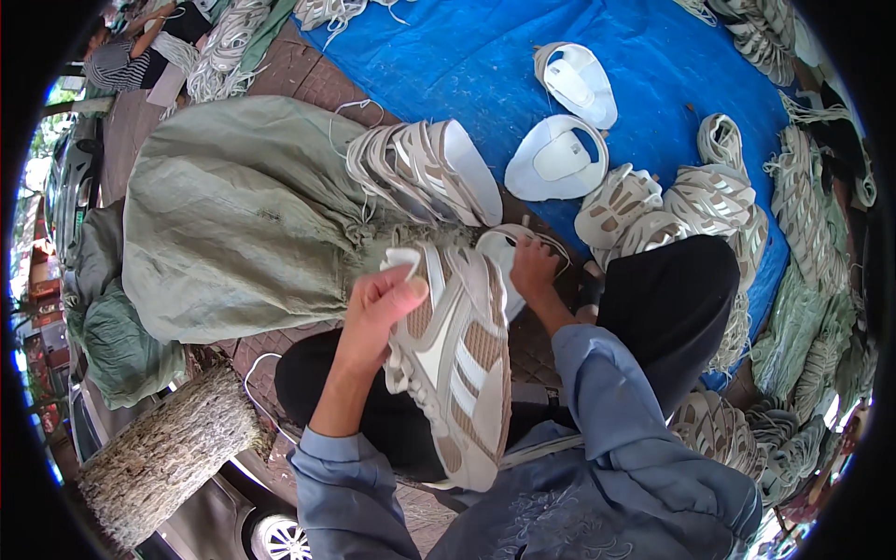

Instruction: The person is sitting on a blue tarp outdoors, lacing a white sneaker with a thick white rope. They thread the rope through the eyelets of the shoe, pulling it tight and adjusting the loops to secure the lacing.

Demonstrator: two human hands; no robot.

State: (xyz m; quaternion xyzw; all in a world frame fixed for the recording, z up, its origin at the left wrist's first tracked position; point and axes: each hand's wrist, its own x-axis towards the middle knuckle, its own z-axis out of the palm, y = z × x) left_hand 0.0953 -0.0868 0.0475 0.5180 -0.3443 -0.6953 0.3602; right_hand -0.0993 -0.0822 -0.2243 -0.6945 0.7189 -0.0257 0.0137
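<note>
In front of my lap is a beige and white shoe upper (462, 359) with tan mesh panels and pale side stripes, its toe toward my body. My left hand (375, 313) is closed on its collar edge, the thumb on top. Beyond it, my right hand (536, 273) has its fingers curled over the rim of a second shoe upper (499, 250) with a white lining. The first upper partly covers that second one, and the right fingertips are hidden. Just past both hands lies a nested stack of shoe uppers (420, 168), white lining facing right.
A stuffed grey-green sack (243, 219) lies to the left. On the blue tarp (439, 70) ahead are two white-lined uppers (557, 154) and a pile of uppers (677, 205). Bundles of uppers (807, 215) line the right side. A tree trunk (173, 448) stands at lower left.
</note>
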